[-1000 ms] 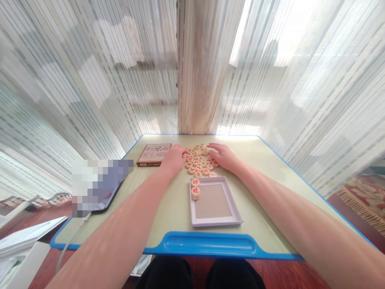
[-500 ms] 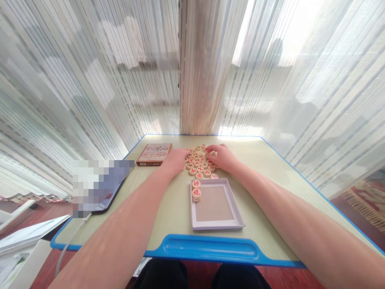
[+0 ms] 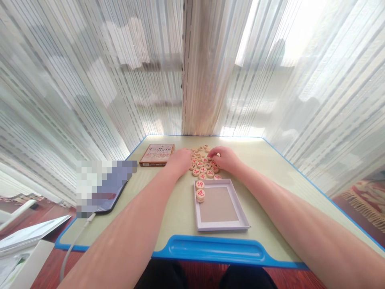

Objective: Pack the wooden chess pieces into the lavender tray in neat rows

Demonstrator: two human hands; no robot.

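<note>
A cluster of round wooden Chinese chess pieces (image 3: 203, 169), marked with red or dark characters, lies in the middle of the table. My left hand (image 3: 180, 160) rests at the cluster's left side, its fingertips mostly hidden behind the hand. At the right side, my right hand (image 3: 227, 157) has curled fingers around a pale Chinese chess piece (image 3: 218, 155), partly covered. Nearer to me is a shallow white box tray (image 3: 240, 208). Along its left wall sit a red-marked piece (image 3: 199, 184) and a small stack of pieces (image 3: 200, 194).
The printed game box (image 3: 157, 154) lies at the back left. A phone (image 3: 116, 194) with a white charging cable (image 3: 69, 247) is on the left, its screen blurred out. The table has a blue rim with a trough (image 3: 215, 249) in front. Curtains (image 3: 204, 80) hang behind.
The view has shifted slightly, so everything sits a little farther right. My right-hand fingers have moved slightly among the pieces; the left hand stays beside the cluster.
</note>
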